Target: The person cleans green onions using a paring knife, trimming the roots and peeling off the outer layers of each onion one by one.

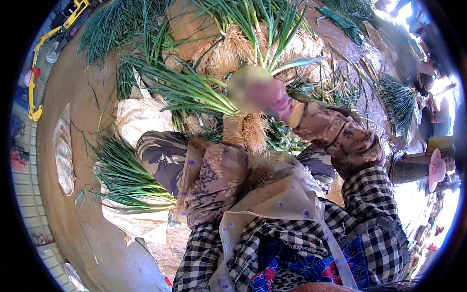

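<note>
The head camera looks steeply down from above the transparent apron, facing forward past it. Checkered sleeves beside the apron loom close; the floor left of it curves along the fisheye rim. Far right of it, glare probably hides detail.

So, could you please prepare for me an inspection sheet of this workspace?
Surface: smooth brown floor, partly covered by pale crumpled sacking.
Job's things: long-leaved green bunch, straw-coloured stringy roots beside the left hand; another dark-green leafy bunch lies at left.
Clutter: loose green leaves, pale elongated scrap.
Hands: left at the long-leaved bunch, grip unclear; right hand blurred, near it.
Cables: nothing seen.
Surroundings: grey bucket-like container at right, yellow frame-like object at left.
</note>
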### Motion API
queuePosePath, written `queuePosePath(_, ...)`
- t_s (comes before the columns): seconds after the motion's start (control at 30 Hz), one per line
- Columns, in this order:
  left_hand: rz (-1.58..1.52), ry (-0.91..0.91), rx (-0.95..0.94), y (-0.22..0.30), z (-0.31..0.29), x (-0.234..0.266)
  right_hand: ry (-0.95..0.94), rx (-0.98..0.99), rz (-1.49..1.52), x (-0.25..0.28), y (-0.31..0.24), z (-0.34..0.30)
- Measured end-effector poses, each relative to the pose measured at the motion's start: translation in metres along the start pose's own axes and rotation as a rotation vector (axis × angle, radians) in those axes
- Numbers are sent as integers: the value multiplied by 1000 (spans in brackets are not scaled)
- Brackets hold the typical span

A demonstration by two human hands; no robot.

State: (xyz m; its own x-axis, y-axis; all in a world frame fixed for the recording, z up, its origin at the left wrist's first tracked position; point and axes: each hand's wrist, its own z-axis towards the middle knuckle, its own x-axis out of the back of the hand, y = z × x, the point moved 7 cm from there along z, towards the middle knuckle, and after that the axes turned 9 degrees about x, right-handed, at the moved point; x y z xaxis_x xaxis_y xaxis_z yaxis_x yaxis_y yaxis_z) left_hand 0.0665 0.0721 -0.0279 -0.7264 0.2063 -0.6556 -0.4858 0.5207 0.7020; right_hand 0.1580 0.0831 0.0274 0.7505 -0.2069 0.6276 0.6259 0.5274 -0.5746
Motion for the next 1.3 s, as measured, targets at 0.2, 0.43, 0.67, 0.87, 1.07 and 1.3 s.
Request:
queuePosePath(0.2, -245, -71, 111, 11, 5, -26, 254, -284, 464, 99, -49, -13)
queuePosePath(0.43, -490, -144, 397, 0, -40, -37, -58, -552, 826, 57, 50, -121)
queuePosePath(0.67, -502, -233, 387, -12, -41, -10, -41, -447, 1320, 11, -36, -34)
queuePosePath(0.87, 102, -213, 194, -56, 4, 51, -252, -449, 1346, -45, 27, -49)
queuePosePath(1.07, 267, -92, 85, -43, -8, 19, 334, -587, 1147, -16, 14, -58)
queuePosePath(1.3, 121, -122, 221, -31, -26, 13, 318, -520, 1120, -20, 10, -58)
